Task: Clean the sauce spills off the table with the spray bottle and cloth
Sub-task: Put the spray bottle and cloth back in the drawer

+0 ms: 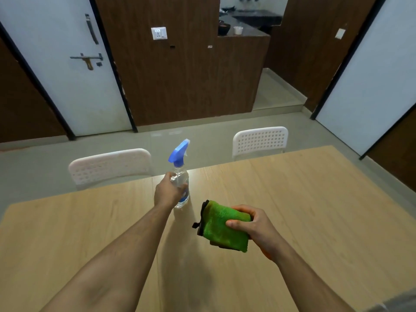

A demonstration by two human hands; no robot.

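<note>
head view, lower middle of the frame: my left hand (167, 192) is wrapped around the clear body of the spray bottle (180, 176), fingers curled round the far side and thumb up near its shoulder. the bottle stands upright, its base on or just above the bench (315, 199); i cannot tell which. its blue trigger head points toward the upper right. a little blue shows low inside the bottle.

to the right and slightly nearer the bottom of the frame, my right hand (252, 226) grips the folded green cloth (221, 228), thumb laid over the top face and fingers tucked round the far edge. the cloth is held just above the bench, tilted, with a dark layer or edging showing along its left side. the cloth and the bottle are near each other but apart.

both bare forearms run in from the bottom of the frame. the bench is light wood grain with a seam running up the middle; i see no clear sauce marks on the part that shows, only a faint shadow under my arms.

beyond the far edge of the bench stand two white perforated chairs, one at left centre (110, 166) and one at right centre (261, 140). behind them are pale floor tiles, dark wood panelling with a white wall socket (159, 33) in the upper middle, and a white door with a latch (67, 64) in the upper left.
</note>
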